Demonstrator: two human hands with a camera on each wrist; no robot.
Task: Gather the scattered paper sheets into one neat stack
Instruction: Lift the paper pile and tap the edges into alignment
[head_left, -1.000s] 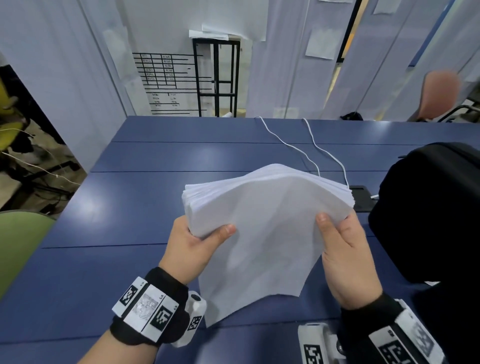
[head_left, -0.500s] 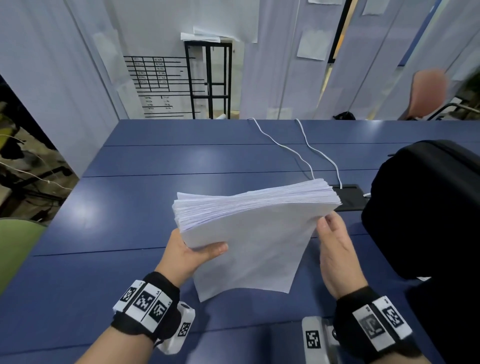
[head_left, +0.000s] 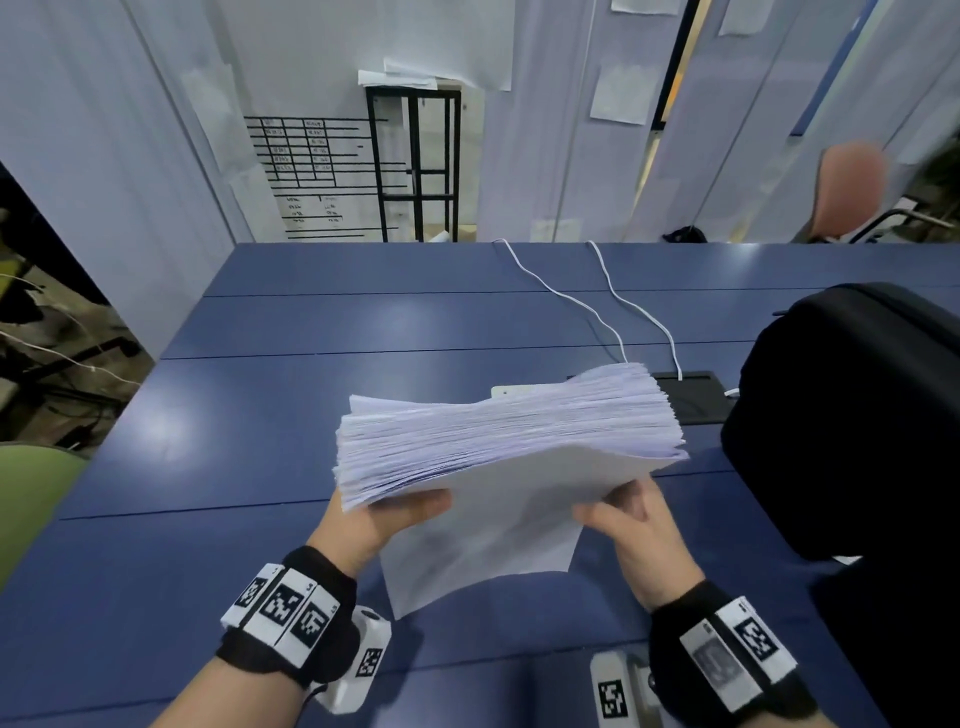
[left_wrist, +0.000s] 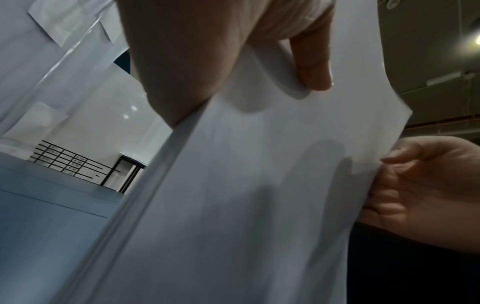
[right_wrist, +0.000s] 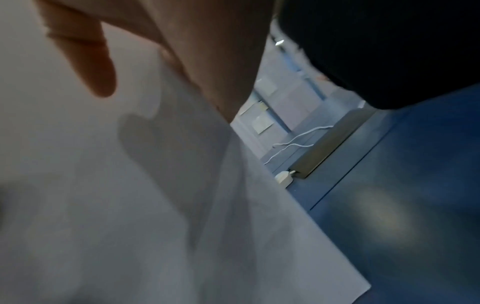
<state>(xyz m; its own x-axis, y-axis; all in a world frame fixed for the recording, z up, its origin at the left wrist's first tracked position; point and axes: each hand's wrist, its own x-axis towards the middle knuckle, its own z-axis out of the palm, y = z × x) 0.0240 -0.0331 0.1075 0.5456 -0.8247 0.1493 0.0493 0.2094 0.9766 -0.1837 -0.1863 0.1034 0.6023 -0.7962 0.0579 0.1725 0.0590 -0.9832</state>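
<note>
A thick stack of white paper sheets (head_left: 509, 441) stands on its lower edge on the blue table (head_left: 260, 441), leaning back away from me, its upper edges uneven. My left hand (head_left: 384, 519) grips the stack's left side, thumb on the near face (left_wrist: 311, 67), the fingers hidden behind. My right hand (head_left: 634, 525) holds the right side, thumb lying on the near sheet (right_wrist: 88, 61); its fingers are hidden behind the paper (right_wrist: 103, 185). The left wrist view shows the stack (left_wrist: 246, 195) from below, with the right hand (left_wrist: 420, 189) at its edge.
A large black bag (head_left: 852, 426) stands close on the right. Behind the stack lie a black cable tray (head_left: 696, 395), two white cables (head_left: 587, 306) and a white plug (right_wrist: 284, 179). A green chair (head_left: 31, 499) is at the table's left edge, a pink chair (head_left: 852, 192) far right.
The stack has tipped back away from me, so its upper edges now face the head camera. Both hands have shifted lower on its near face.
</note>
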